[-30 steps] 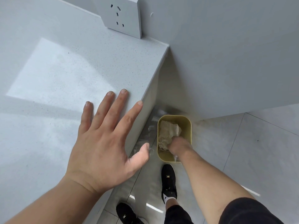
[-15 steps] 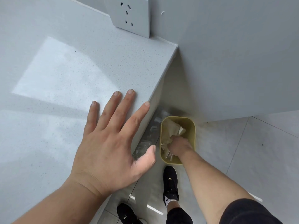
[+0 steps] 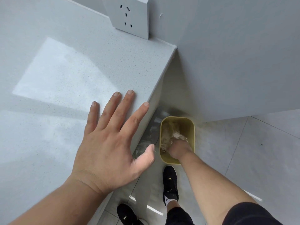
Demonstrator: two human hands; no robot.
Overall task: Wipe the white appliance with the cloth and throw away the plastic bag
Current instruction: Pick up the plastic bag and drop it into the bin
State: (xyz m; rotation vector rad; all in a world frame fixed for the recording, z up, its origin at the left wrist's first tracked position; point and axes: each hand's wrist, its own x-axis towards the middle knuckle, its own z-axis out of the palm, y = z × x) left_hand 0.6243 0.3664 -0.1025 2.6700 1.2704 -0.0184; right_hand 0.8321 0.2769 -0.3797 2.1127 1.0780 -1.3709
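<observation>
We see a big grey counter (image 3: 68, 82) on our left side, with a wall socket (image 3: 129, 17) at its far end. Our left hand (image 3: 110, 143) lies flat on the counter near its edge, with all the fingers spread wide and holding nothing.

Down on the tiled floor (image 3: 259, 159), right beside the counter's end, sits a small yellow bin (image 3: 193, 132). Our right hand (image 3: 177, 148) is inside it, pushing down on the crinkly plastic bag (image 3: 168, 132). The hand looks bunched up on the bag, but we cannot tell if the fingers are gripping it or only pressing.

We think this is the throw-away step, and it looks almost done, since the bag is already in the bin. Next we need to let go and lift the right hand out, slowly, so the light bag does not stick and come back up.

We cannot see the white appliance or the cloth here.
</observation>
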